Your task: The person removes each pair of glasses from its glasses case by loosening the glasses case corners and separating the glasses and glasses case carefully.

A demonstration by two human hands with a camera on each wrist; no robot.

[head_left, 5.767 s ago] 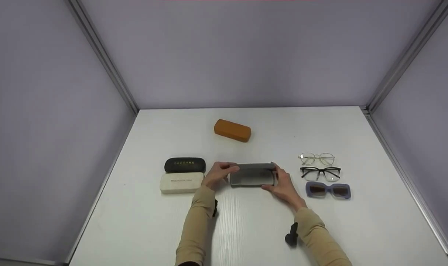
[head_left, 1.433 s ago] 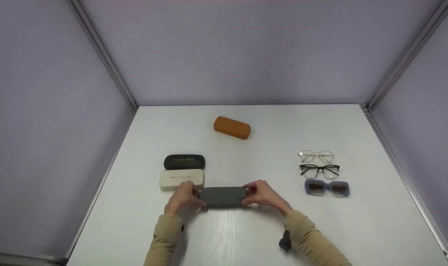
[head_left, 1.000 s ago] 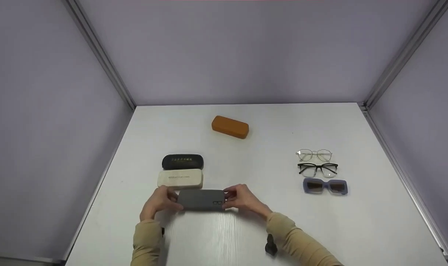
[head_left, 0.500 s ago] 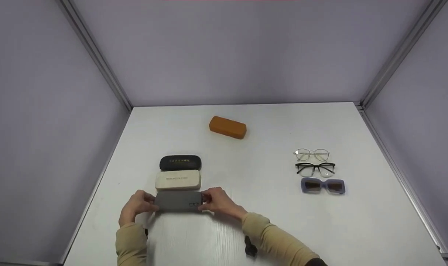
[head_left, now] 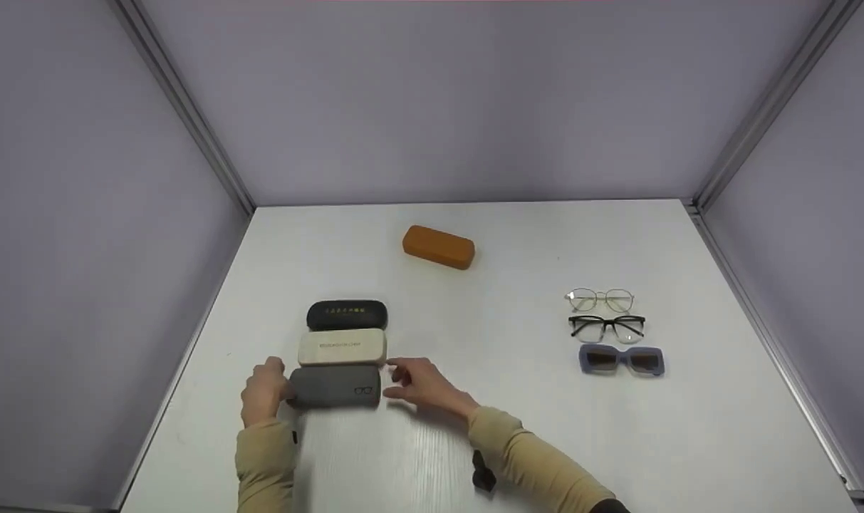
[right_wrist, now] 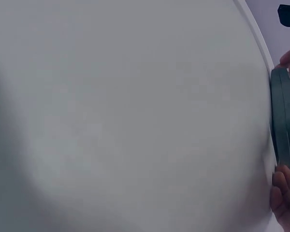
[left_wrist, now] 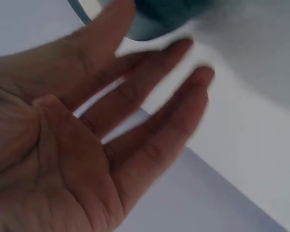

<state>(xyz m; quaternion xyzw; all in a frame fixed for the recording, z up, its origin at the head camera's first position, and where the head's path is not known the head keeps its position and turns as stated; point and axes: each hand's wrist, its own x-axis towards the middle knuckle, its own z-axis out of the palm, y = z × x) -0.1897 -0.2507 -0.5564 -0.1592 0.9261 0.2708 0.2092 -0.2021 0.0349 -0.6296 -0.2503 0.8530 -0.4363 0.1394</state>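
A grey glasses case with a small glasses mark lies closed on the table in the head view, just in front of the cream glasses case. My left hand is beside its left end; the left wrist view shows that hand with loosely extended fingers and nothing gripped. At the right end, my right hand has thumb and index finger spread, with a slight gap to the case. In the right wrist view the case stands at the right edge, the right hand partly cut off below it.
A black glasses case lies behind the cream one. Farther back is an orange glasses case. On the right are thin-rimmed glasses, black-framed glasses and blue-purple sunglasses, in a column. Panels enclose the white table.
Both hands closed the grey case, brought it left and set it in front of the cream case. Since half a second ago, their fingers have let go of its ends.
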